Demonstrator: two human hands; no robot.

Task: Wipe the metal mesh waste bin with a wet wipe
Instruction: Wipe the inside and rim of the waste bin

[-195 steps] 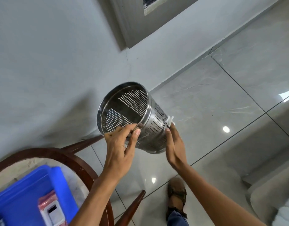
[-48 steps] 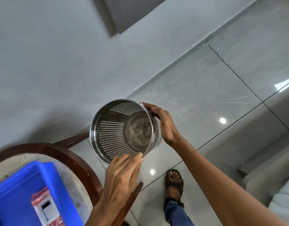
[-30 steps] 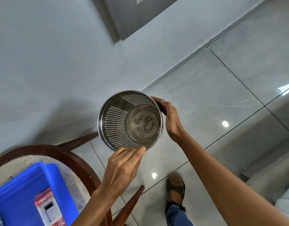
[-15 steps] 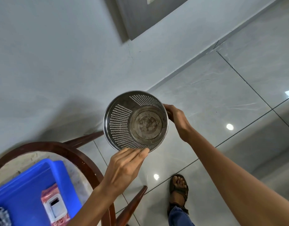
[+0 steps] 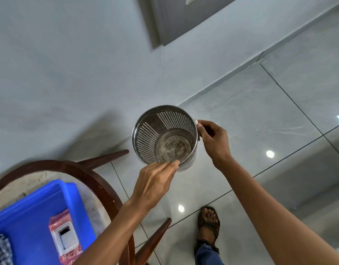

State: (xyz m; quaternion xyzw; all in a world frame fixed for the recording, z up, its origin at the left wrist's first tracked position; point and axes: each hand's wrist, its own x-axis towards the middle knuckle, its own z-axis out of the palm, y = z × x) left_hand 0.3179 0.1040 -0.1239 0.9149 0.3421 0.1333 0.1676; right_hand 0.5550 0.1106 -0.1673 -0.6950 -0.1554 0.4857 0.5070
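Wipes pack (image 5: 64, 239) in blue tub (image 5: 31, 205)

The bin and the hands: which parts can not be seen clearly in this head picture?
- Wipe: only a white corner shows; the right hand and the bin rim hide the rest.
- Bin's outer wall: mostly hidden, since the camera looks into the opening.
- Left hand fingertips: they lie on the near rim; the grip is unclear.
- Pack label: too small to read.
- Checked cloth: cut by the lower left edge.

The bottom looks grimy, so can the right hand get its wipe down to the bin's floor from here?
Probably yes. The bin is tilted with its mouth open and nothing inside. The right hand, with the wipe, sits outside at the rim; the left hand only pinches the near edge.
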